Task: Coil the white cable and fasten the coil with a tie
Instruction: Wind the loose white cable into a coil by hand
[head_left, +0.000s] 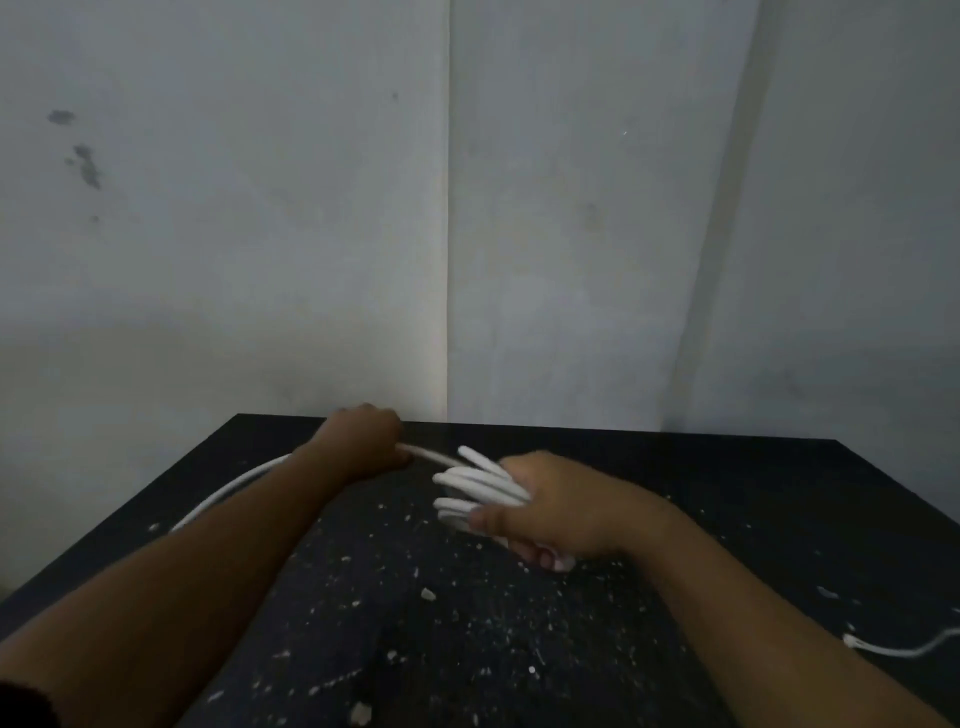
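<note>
My right hand (550, 506) grips a bundle of several folded loops of the white cable (478, 486), whose rounded ends stick out to the left of my fingers. A single strand runs from that bundle to my left hand (363, 439), which is closed around it near the far edge of the black table (727, 478). Behind my left forearm the loose cable (228, 493) curves away to the left along the table. No tie is visible.
The black table is littered with white crumbs and chips (427, 594). A thin white cord with a small end piece (883, 647) lies at the right edge. Grey walls meet in a corner (448, 260) just behind the table.
</note>
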